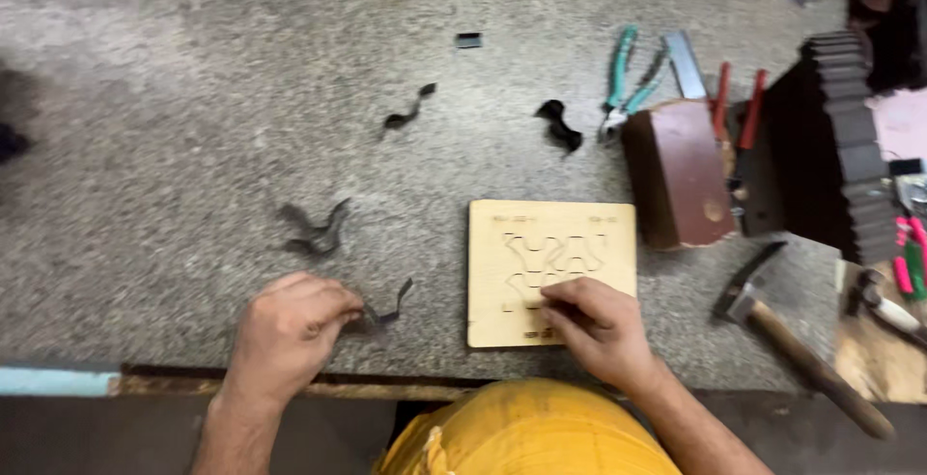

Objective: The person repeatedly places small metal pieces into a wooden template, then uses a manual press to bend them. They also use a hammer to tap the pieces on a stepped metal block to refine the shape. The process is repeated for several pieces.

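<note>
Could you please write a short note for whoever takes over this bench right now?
Left hand: pinching a bent metal strip on the worktop.
Right hand: fingertips pressing on the wooden board, at the lower part of its cut slots.
Three more bent strips lie loose. Pliers and a hammer sit to the right.
Done: the board's slots are cut. Left: whether any strip is seated is too blurred to tell.
</note>
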